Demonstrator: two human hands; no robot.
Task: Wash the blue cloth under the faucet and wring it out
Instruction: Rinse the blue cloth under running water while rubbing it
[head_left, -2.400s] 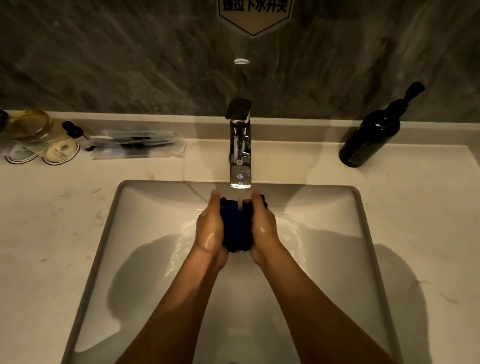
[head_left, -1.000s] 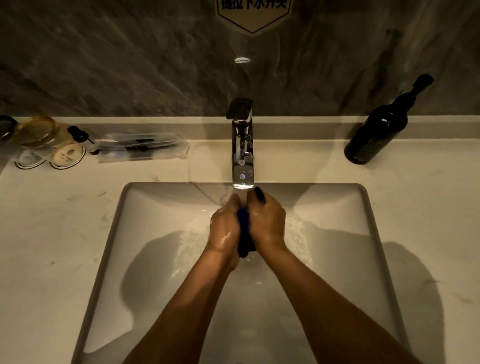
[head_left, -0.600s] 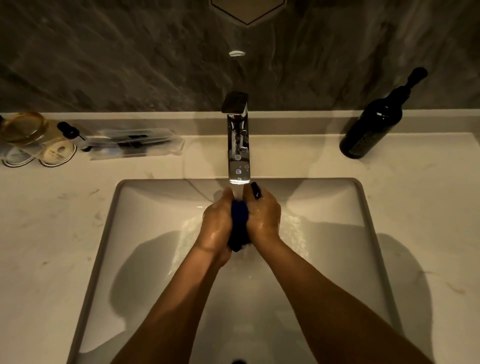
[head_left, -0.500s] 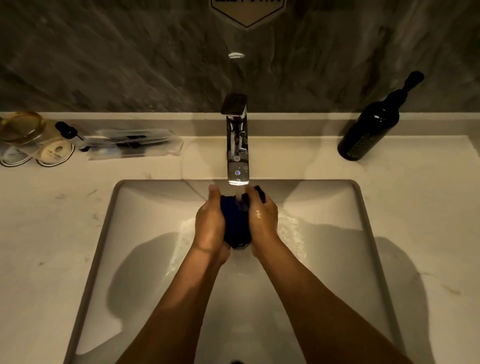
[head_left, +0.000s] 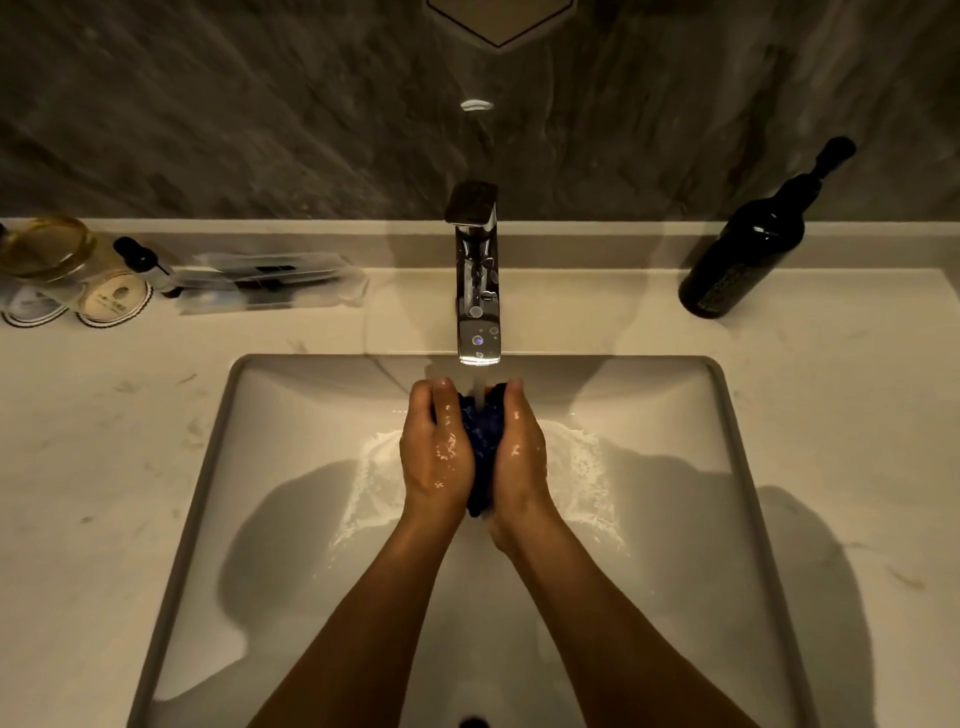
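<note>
A dark blue cloth (head_left: 483, 441) is bunched between my two hands, right under the chrome faucet (head_left: 477, 291). Water runs from the spout onto the top of the cloth. My left hand (head_left: 435, 452) grips the cloth from the left with its fingers curled over the top. On the other side my right hand (head_left: 519, 452) holds it the same way. Both hands are wet and sit over the far half of the white sink (head_left: 291, 415). Most of the cloth is hidden between the palms.
A dark bottle (head_left: 743, 260) stands on the counter at the back right. At the back left are a glass jar (head_left: 52, 260), a small dropper bottle (head_left: 140, 260) and clear packets (head_left: 270, 280). Water foams in the basin around my hands. A dark stone wall rises behind.
My hands have kept pressing and loosening on the cloth under the stream; now they sit slightly apart with more cloth showing than a second ago. The view shifted a little.
</note>
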